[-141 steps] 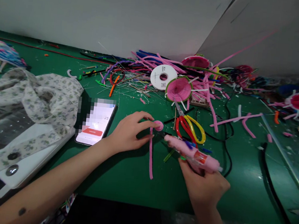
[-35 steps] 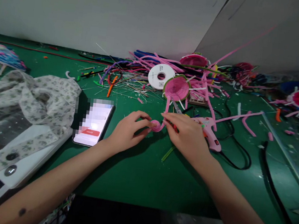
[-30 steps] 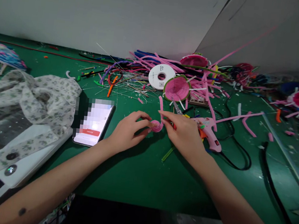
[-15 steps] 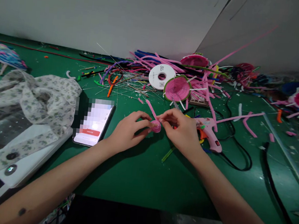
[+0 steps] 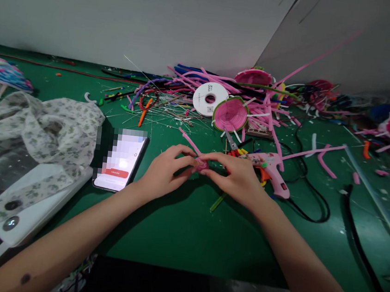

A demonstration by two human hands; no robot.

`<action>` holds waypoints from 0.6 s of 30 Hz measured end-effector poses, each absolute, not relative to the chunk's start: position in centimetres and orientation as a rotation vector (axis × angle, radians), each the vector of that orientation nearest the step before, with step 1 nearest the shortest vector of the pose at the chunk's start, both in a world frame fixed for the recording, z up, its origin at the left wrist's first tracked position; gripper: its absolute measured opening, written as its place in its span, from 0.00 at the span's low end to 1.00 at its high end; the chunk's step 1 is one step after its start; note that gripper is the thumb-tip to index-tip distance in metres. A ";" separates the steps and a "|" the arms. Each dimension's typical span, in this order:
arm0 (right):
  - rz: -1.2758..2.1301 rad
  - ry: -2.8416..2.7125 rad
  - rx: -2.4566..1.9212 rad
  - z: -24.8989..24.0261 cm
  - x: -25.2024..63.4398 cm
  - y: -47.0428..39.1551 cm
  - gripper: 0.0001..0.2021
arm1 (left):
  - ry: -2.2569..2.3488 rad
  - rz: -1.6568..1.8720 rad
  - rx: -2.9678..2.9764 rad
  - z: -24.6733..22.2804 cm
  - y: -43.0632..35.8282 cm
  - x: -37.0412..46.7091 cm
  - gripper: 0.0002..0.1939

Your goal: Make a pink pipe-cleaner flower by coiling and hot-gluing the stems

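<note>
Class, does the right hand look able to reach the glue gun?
Probably yes: the glue gun lies close by, its handle uncovered, though the right hand is holding the pink coil.

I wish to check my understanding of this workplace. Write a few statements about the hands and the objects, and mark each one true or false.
1. The left hand and the right hand both touch the small pink coil. True.
2. The right hand holds the glue gun. False: the glue gun lies on the green table.
3. The phone has a lit screen. True.
4. The white spool lies on the floral cloth. False: the white spool is partly behind the green-rimmed disc.
</note>
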State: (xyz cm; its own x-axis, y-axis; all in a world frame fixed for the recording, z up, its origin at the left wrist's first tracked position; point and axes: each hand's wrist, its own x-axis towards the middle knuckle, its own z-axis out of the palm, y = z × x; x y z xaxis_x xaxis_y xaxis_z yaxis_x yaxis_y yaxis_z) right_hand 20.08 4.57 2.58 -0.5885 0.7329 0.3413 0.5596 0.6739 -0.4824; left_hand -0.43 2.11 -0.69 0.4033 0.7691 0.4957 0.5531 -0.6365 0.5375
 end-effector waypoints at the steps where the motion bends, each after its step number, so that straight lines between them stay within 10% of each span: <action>1: 0.434 -2.374 -0.992 2.5 20.1 4.6 0.11 | 1.153 1.069 2.378 -0.7 2.1 -0.4 0.06; 18: 0.491 -2.303 -0.950 2.4 20.0 4.2 0.09 | 1.226 1.322 2.272 0.5 1.5 -0.6 0.11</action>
